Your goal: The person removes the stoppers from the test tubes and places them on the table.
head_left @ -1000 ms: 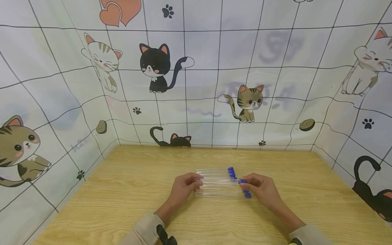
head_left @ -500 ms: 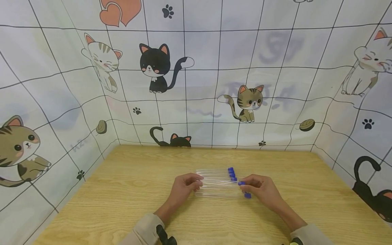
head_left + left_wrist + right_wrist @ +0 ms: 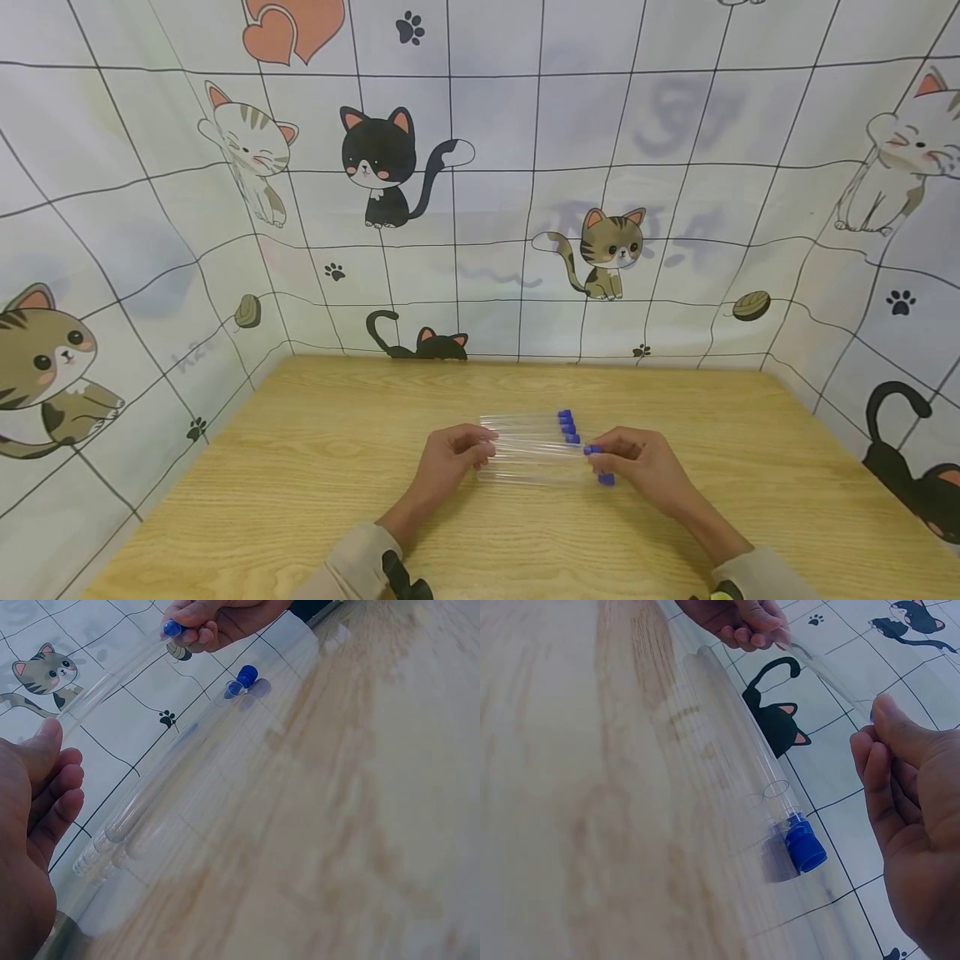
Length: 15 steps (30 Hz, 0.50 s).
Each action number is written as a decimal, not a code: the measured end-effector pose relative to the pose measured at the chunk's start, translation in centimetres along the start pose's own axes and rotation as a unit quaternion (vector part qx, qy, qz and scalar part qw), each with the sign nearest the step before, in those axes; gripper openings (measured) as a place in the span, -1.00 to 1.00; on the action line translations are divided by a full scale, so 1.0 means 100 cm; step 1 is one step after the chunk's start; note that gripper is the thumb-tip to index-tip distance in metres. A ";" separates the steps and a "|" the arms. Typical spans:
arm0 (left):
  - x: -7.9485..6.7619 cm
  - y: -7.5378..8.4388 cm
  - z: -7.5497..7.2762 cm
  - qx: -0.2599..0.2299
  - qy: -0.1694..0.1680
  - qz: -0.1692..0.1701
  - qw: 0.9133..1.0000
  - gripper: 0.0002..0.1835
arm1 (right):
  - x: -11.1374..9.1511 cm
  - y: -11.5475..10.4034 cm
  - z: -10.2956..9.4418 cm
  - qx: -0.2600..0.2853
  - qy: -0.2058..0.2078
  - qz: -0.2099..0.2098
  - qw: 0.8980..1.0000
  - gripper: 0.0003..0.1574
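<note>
Both hands share one clear test tube, raised off the table in the wrist views. My left hand pinches its left end between thumb and fingers. At the other end, my right hand pinches the blue cap, which the fingers partly cover. More clear tubes lie side by side on the table, their blue caps toward the right. Closest to me lies another capped tube, its blue cap resting below the right hand. Caps between these groups are hidden behind the right hand.
The wood-grain table spreads around the tubes. White cloth walls with a grid and cartoon cats enclose its back and sides.
The right hand and the held tube's cap have dropped slightly toward me, uncovering more of the farther caps. The left hand stays in place.
</note>
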State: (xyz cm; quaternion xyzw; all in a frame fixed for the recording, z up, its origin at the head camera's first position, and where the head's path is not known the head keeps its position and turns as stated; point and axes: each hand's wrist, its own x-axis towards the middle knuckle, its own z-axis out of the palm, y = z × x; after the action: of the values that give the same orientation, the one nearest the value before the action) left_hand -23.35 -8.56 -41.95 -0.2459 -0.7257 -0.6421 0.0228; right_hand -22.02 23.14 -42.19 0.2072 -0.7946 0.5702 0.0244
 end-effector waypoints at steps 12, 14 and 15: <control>0.002 -0.005 0.003 0.003 0.001 0.012 1.000 -0.81 | -0.001 0.001 0.000 -0.006 0.017 -0.007 1.000 -0.74; 0.004 -0.014 0.003 0.004 0.010 0.015 1.000 -0.81 | -0.001 -0.001 0.002 -0.023 0.029 -0.019 0.999 -0.76; 0.006 -0.019 0.003 0.007 0.014 0.015 1.000 -0.81 | 0.000 -0.003 0.003 -0.032 0.037 -0.025 0.999 -0.78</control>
State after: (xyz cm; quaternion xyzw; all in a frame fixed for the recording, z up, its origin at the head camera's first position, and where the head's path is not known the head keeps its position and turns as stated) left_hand -24.49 -8.16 -43.53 -0.2476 -0.7258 -0.6403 0.0443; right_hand -21.83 22.76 -42.09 0.2048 -0.8055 0.5512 0.0740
